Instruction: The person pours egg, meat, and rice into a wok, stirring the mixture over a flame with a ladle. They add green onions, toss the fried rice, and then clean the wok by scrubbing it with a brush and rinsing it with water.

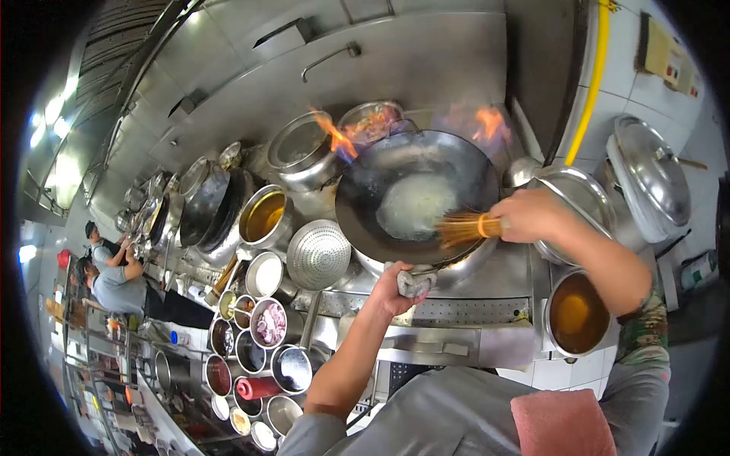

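Observation:
A large dark wok point(365, 216) sits over the burner, tilted a little, with cloudy liquid point(417, 205) pooled in its bottom. My right hand point(525, 215) grips a bamboo wok brush point(460, 228) by its bound end, and the bristles reach down into the wok near its right side. At the wok's near rim, my left hand point(394, 292) is closed around a folded grey cloth point(417, 281); the wok's handle, if one is there, is hidden beneath it. Flames point(334, 137) rise at the wok's far left, and more fire point(490, 125) shows at its far right.
A perforated ladle point(319, 254) rests left of the wok, beside a pot of amber oil point(266, 215). Several seasoning containers point(270, 323) crowd the lower left. A bowl of brown liquid point(578, 313) stands right. Two people point(125, 281) work farther along the line.

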The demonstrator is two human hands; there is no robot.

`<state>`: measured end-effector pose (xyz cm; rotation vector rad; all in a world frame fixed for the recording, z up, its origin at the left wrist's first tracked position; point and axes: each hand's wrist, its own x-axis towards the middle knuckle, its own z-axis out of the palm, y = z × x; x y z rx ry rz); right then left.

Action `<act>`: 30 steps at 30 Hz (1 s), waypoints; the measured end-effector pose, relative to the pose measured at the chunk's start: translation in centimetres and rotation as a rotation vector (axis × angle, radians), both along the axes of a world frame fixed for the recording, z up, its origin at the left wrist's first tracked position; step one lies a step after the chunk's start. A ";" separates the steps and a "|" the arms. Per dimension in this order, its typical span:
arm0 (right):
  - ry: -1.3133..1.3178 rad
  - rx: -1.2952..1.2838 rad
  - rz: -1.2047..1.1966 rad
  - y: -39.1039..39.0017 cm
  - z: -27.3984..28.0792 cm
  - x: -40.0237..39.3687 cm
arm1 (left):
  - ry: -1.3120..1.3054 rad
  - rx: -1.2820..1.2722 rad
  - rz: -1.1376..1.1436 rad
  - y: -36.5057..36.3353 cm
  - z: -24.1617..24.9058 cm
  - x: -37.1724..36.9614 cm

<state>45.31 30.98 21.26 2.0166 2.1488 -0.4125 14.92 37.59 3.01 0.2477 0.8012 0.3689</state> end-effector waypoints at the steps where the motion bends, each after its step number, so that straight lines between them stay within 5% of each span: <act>1: -0.013 0.068 -0.034 0.0 -0.7 -0.5 | 0.013 0.034 0.039 0.1 -1.3 0.1; 3: -0.050 0.212 -0.090 0.3 -1.4 -1.3 | 0.024 0.106 0.130 -0.7 -1.2 0.5; 7: 0.339 0.527 -0.155 -5.0 1.4 1.0 | -0.048 0.167 0.175 -4.0 -0.5 -3.1; 13: 0.549 0.615 -0.421 -12.3 4.5 -0.3 | -0.049 0.160 0.200 -1.2 2.4 -7.1; 17: 0.955 0.557 -0.723 -17.6 2.3 -2.3 | -0.038 0.195 0.233 3.3 5.5 -9.4; 22: 0.802 0.746 -0.727 -23.6 -5.4 -4.0 | 0.046 0.298 0.398 10.1 6.2 -12.3; 27: 1.170 0.697 -1.072 -25.8 -7.6 -9.5 | 0.212 0.545 0.431 16.6 8.7 -14.3; 30: 1.175 0.721 -1.066 -26.4 -10.3 -10.2 | 0.343 0.637 0.565 21.1 9.8 -14.0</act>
